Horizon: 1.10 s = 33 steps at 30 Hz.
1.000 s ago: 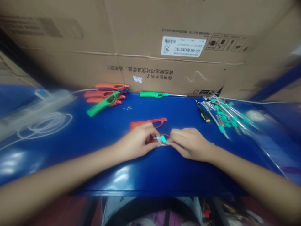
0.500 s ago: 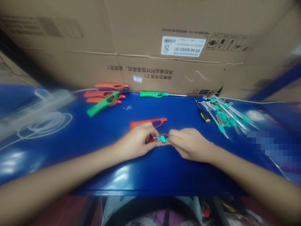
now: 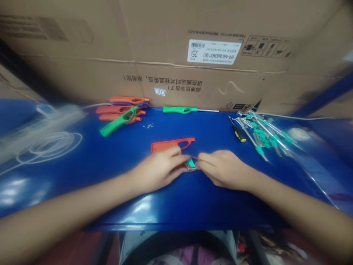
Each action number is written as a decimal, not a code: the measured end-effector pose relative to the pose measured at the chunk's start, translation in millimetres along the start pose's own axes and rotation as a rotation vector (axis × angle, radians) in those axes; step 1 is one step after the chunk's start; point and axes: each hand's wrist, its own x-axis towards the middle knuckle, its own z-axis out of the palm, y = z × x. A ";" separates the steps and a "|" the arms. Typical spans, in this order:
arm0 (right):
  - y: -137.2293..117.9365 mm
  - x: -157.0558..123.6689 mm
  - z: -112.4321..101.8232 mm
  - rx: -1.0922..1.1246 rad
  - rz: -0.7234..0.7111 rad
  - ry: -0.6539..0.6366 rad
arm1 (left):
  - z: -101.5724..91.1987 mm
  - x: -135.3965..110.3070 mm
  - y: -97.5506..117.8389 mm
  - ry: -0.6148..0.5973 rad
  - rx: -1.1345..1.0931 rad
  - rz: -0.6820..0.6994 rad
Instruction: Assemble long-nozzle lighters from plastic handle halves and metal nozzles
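Close together over the blue table [image 3: 171, 209], my two hands hold a partly hidden red lighter half-shell [image 3: 194, 158] with a teal trigger [image 3: 191, 162] in it. My left hand [image 3: 161, 168] grips its left end, thumb below and fingers pressed over the trigger area. At the right end my right hand [image 3: 224, 168] is closed, its fingertips pinching the shell. Just beyond the left hand lies another orange-red lighter half-shell [image 3: 161, 146] with a finger loop, partly covered by that hand.
Several orange handles and a green lighter handle [image 3: 116, 125] are piled at the back left. A green lighter with a metal tube [image 3: 176, 109] lies by the cardboard box [image 3: 110, 44]. Rightward are a screwdriver [image 3: 239, 134] and metal tubes with teal parts [image 3: 259, 150]. White cable [image 3: 52, 145] coils left.
My left fingers have come down and rightward over the teal trigger, covering more of it. My right hand keeps nearly the same place. The view has shifted slightly.
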 end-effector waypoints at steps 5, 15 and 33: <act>-0.2 -0.3 0.5 0.000 0.015 0.007 | 1.6 -0.6 0.2 0.020 0.024 0.022; -2.3 -0.7 -1.1 -0.011 0.000 0.056 | 1.7 -0.2 0.4 0.011 0.037 0.022; -1.4 0.9 -4.2 0.024 0.013 -0.052 | 1.7 1.3 1.0 0.014 0.037 0.029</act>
